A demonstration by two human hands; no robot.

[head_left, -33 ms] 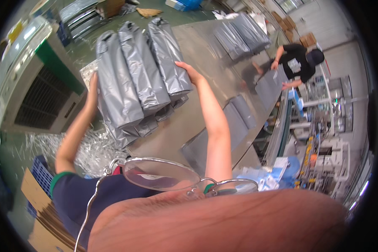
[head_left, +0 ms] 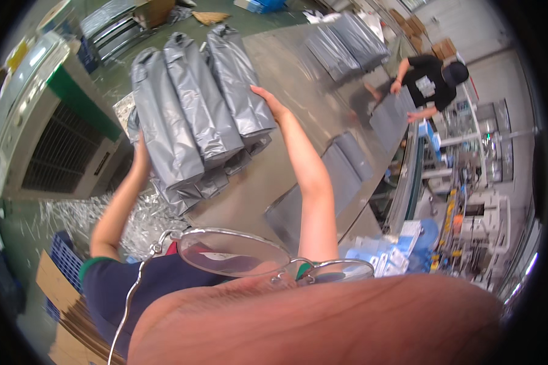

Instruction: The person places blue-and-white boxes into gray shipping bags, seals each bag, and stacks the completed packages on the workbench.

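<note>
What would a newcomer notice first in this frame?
The stack of grey plastic-wrapped bundles, upper centre, pressed between the left hand and right hand above the long metal table. Next, flat grey bags lying on the table to the right, and a co-worker in black bent over its far end.

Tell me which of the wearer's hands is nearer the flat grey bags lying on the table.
Right. The right hand presses the held stack of grey bags on the side toward the flat grey bags; the left hand is on the stack's far side.
</note>
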